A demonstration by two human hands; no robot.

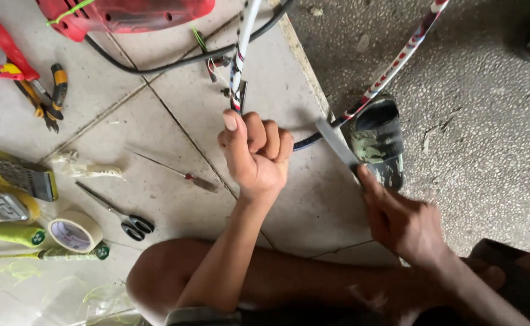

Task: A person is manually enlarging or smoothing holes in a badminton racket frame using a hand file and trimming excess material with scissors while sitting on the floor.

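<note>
Grey floor tiles (156, 121) carry the tools: scissors (117, 214), a tape roll (74, 232), pliers (50, 96) and a thin screwdriver (177, 172). We see the left hand (256, 154) clenched around a striped racket frame (239, 60), upright above the fist. Our right hand (401, 220) grasps a flat metal blade (336, 142), angled toward the frame beside a camouflage sandal (379, 142).

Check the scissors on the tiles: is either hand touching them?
No. The scissors lie alone on the tiles, while the left hand grips a racket frame and the right hand holds a flat blade.
</note>
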